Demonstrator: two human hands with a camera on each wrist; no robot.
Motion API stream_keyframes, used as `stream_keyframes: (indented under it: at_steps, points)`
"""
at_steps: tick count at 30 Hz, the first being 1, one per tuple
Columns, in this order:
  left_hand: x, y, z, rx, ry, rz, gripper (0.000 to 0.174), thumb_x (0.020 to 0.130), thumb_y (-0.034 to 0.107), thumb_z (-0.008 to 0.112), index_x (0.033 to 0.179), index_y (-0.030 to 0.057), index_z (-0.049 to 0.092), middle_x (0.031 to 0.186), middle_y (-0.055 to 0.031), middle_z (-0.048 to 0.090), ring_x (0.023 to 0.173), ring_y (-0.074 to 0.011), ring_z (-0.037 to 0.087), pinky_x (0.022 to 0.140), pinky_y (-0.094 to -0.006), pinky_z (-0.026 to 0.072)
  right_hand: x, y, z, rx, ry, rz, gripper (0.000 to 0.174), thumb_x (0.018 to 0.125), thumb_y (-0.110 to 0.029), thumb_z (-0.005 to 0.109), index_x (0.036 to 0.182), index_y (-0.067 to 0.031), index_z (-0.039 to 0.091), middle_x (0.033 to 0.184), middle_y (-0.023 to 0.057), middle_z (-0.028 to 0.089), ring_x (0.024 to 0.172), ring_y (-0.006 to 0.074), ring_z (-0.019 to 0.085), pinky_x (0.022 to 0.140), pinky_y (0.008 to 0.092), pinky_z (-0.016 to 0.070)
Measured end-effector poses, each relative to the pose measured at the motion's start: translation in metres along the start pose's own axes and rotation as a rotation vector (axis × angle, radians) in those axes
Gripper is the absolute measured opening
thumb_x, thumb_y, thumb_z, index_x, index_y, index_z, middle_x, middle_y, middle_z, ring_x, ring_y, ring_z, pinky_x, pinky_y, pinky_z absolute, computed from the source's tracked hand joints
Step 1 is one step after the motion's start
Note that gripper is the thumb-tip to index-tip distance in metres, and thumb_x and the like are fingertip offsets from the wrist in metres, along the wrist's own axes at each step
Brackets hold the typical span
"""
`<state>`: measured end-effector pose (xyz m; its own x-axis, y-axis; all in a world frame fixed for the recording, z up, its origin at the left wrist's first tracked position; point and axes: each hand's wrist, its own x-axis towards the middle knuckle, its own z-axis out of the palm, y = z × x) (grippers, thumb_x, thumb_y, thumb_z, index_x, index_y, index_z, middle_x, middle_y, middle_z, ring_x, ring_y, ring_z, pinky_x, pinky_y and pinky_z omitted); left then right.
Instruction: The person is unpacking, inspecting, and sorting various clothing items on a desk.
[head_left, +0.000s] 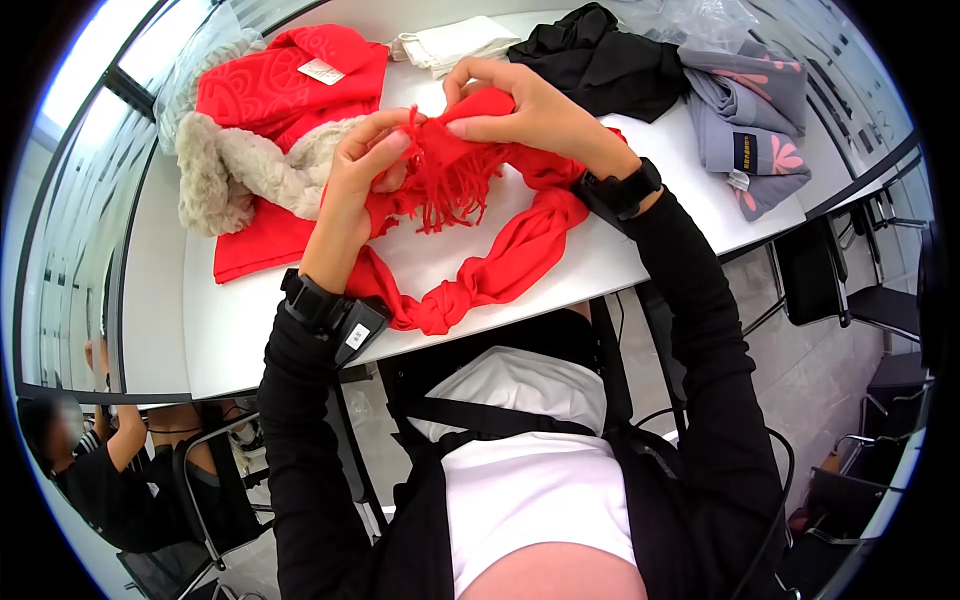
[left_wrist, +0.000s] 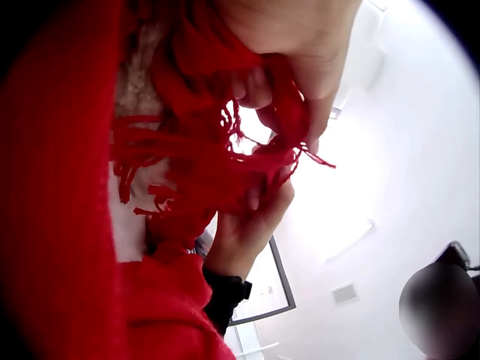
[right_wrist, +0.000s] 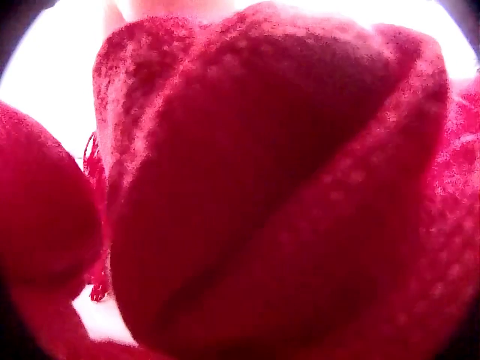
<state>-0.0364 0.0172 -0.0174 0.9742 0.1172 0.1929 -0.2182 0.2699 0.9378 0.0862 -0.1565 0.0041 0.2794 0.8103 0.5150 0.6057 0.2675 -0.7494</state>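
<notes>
Near side first: the near part of the red scarf lies on the white desk in a curved, bunched band, with a knot close to the desk's near edge. The band runs up behind my right wrist on one side and toward my left forearm on the other.

Grip state: both hands clamped on the scarf, over the desk. Left hand has thumb and fingers closed on red fabric at the left side of the fringe. Right hand pinches the folded end just beside it, thumb nearest me. Fringe strands hang down between the hands, loose and tangled. Left wrist view: strands cross in front of my fingers, bright gap showing through. Right wrist view: mostly red cloth up close, can't tell finger placement from that one.

Beyond, left: fluffy beige scarf lying over folded red cloth; white tag on the latter. Far middle: folded white cloth, then crumpled black cloth to its right. Far right: grey textile with pink pattern and a dark label; clear plastic behind.

Off the desk: black chairs right, seated person left.
</notes>
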Motion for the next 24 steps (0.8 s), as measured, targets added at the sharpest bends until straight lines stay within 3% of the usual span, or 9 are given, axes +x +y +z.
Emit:
stream_keyframes:
  at_steps: [1,4,5,8,11,18,19,22,24]
  points:
    - [0.0,-0.001,0.002,0.046,0.046,-0.015,0.013,0.082,0.01,0.059,0.093,0.0045,0.059,0.065,0.0055,0.051,0.05,-0.001,0.034,0.044,-0.0162,0.0229,0.0,0.002,0.002,-0.084,0.0,-0.098,0.015,0.08,-0.014,0.061,0.086,-0.0053,0.051,0.077,-0.0007,0.057,0.066,0.0038,0.05,0.059,0.017,0.0405]
    - [0.003,-0.005,0.002,0.107,0.107,-0.005,0.009,0.08,0.01,0.062,0.087,0.0045,0.061,0.066,0.0062,0.052,0.049,-0.0003,0.033,0.044,-0.0163,0.0215,-0.001,-0.006,0.003,-0.017,-0.039,0.053,0.017,0.078,-0.014,0.062,0.088,-0.0043,0.052,0.077,-0.001,0.058,0.069,0.0041,0.051,0.061,0.0172,0.0418]
    - [0.002,-0.002,-0.003,0.099,0.039,-0.042,0.007,0.08,0.009,0.062,0.086,0.0045,0.061,0.077,0.0039,0.054,0.059,-0.0018,0.042,0.051,-0.0149,0.0307,0.0,-0.007,0.002,-0.044,-0.035,0.076,0.018,0.078,-0.016,0.063,0.089,-0.0038,0.055,0.078,-0.0006,0.058,0.07,0.0035,0.051,0.06,0.0171,0.0421]
    - [0.004,-0.008,0.002,0.069,0.113,0.138,0.006,0.082,0.008,0.059,0.087,0.0046,0.061,0.09,0.0017,0.055,0.079,-0.0046,0.049,0.068,-0.0171,0.0391,0.0,-0.003,0.003,-0.054,-0.026,0.112,0.015,0.08,-0.016,0.062,0.086,-0.0025,0.058,0.07,-0.0003,0.056,0.063,0.0039,0.049,0.056,0.0173,0.0403]
    - [0.008,-0.009,-0.007,-0.013,0.147,0.139,0.008,0.086,0.01,0.055,0.09,0.004,0.059,0.099,-0.0013,0.054,0.096,-0.0085,0.048,0.084,-0.0226,0.0388,0.0,-0.007,0.001,-0.02,-0.145,0.253,0.014,0.081,-0.014,0.06,0.081,-0.0007,0.06,0.059,-0.0005,0.052,0.053,0.0047,0.045,0.051,0.0179,0.0368]
    - [0.014,0.012,-0.041,-0.154,0.25,0.433,0.013,0.088,0.017,0.052,0.093,0.0049,0.052,0.093,-0.0044,0.055,0.091,-0.0133,0.054,0.08,-0.0252,0.0441,-0.001,-0.001,-0.004,-0.019,-0.127,0.189,0.015,0.083,-0.012,0.057,0.078,0.0013,0.061,0.051,-0.0011,0.044,0.046,0.0047,0.037,0.046,0.0198,0.0315]
    - [0.013,0.01,-0.035,-0.199,0.323,0.411,0.013,0.09,0.019,0.05,0.093,0.0065,0.051,0.085,-0.0044,0.054,0.078,-0.0111,0.053,0.07,-0.0227,0.0433,-0.001,-0.003,-0.003,-0.013,-0.137,0.191,0.015,0.083,-0.012,0.056,0.078,0.0015,0.061,0.051,-0.0012,0.044,0.046,0.0047,0.037,0.046,0.0199,0.0312]
    - [0.009,0.012,-0.033,-0.181,0.035,0.373,0.014,0.092,0.021,0.046,0.092,0.0072,0.05,0.075,-0.003,0.052,0.063,-0.0089,0.046,0.059,-0.0198,0.0373,-0.002,-0.004,-0.003,-0.019,-0.138,0.199,0.013,0.082,-0.009,0.056,0.082,0.0019,0.062,0.051,-0.001,0.044,0.045,0.0047,0.036,0.046,0.0198,0.0311]
    - [0.007,0.015,-0.029,0.038,0.051,0.344,0.016,0.092,0.02,0.044,0.091,0.0059,0.052,0.065,-0.0009,0.048,0.054,-0.0069,0.037,0.054,-0.0182,0.0308,-0.003,-0.004,-0.001,-0.011,-0.138,0.203,0.012,0.081,-0.007,0.056,0.085,0.0019,0.062,0.051,-0.0009,0.045,0.045,0.0046,0.037,0.046,0.0196,0.0312]
